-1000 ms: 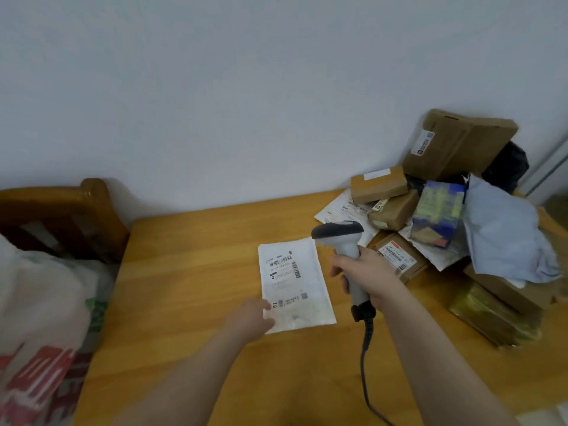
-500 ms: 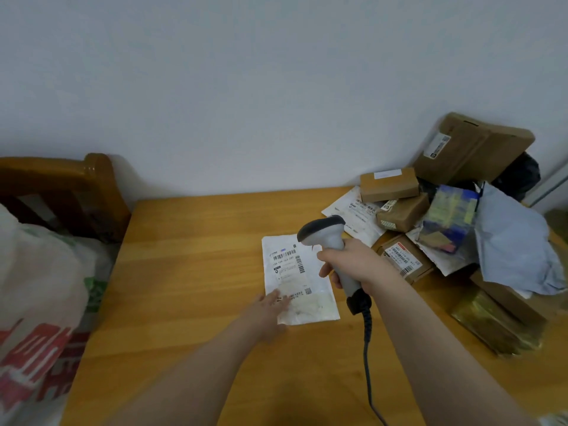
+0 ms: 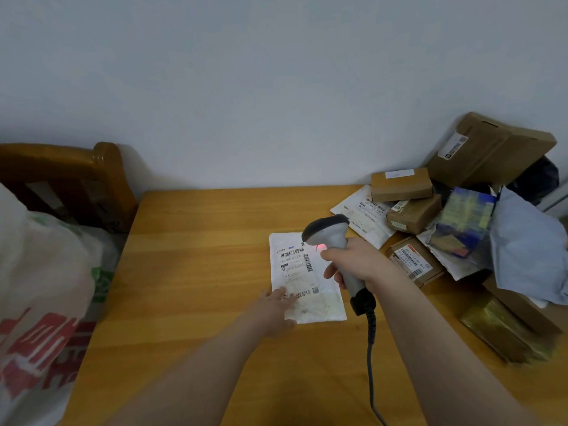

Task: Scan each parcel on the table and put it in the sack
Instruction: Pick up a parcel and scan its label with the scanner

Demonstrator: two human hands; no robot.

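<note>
while pinning flat white plastic mailer (image 3: 319, 298) at frame centre with straight-fingered left hand (image 3: 273, 309), now aiming grey corded handheld scanner (image 3: 325, 232) over label (image 3: 295, 262), red lamp (image 3: 321, 247) newly lit. right hand (image 3: 356, 262) wrapped round it. likely mid-scan; then white printed sack (image 3: 40, 302), frame left.

Right hand (image 3: 356, 262) grips scanner (image 3: 329, 232) over table (image 3: 199, 272). Just left of the grip lies a flat parcel (image 3: 295, 265), left hand (image 3: 273, 309) on its near edge; parcel pile (image 3: 461, 222) right; sack (image 3: 40, 287) far left.
</note>
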